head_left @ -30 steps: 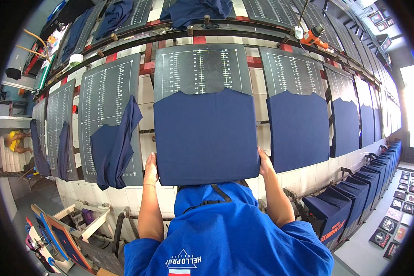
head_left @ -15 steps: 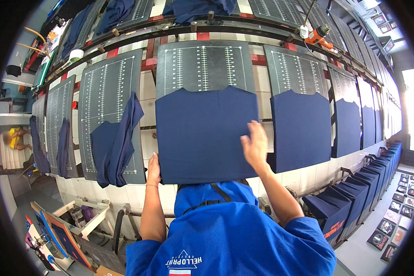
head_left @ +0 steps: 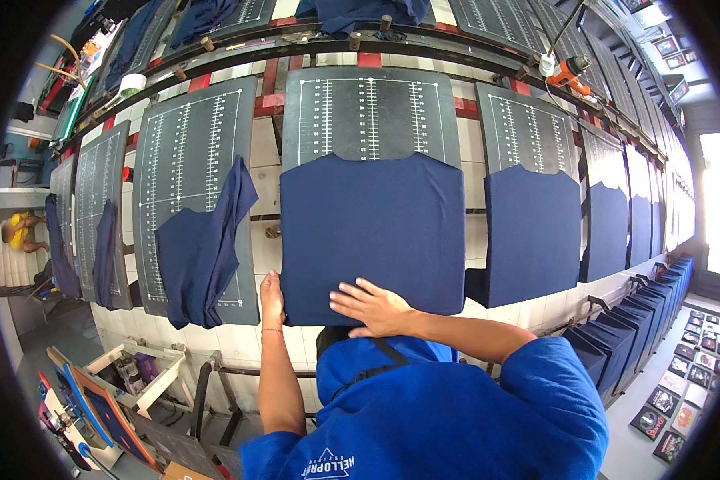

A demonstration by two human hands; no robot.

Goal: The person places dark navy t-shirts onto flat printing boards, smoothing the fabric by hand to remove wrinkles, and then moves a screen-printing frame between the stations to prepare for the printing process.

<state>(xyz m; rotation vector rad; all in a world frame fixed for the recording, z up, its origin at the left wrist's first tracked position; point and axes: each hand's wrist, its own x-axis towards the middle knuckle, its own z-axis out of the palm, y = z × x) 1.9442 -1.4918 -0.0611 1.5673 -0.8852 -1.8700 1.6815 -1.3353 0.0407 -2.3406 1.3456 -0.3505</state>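
A dark navy fabric panel [head_left: 376, 232], cut like the body of a T-shirt, lies flat over the lower part of a dark grey board [head_left: 344, 104] with white ruled scales. My right hand [head_left: 372, 309] rests flat on the panel near its lower edge, fingers spread and pointing left. At the panel's lower left corner, my left hand [head_left: 271, 299] stands against the side edge with fingers stretched upward; part of them is hidden. To the left, a crumpled navy piece [head_left: 196, 256] lies partly folded on another board [head_left: 156, 160].
Right of me, more navy panels [head_left: 532, 236] lie on a row of boards. An orange power tool [head_left: 570, 74] sits on the dark rail behind. Lower right, navy pieces [head_left: 592, 352] hang in a row. A white frame cart [head_left: 148, 372] stands lower left; a person in yellow [head_left: 22, 232] is far left.
My right hand has swept left and toward me, from the panel's right edge to its lower middle. My left hand stays at the lower left corner. The view has shifted slightly.
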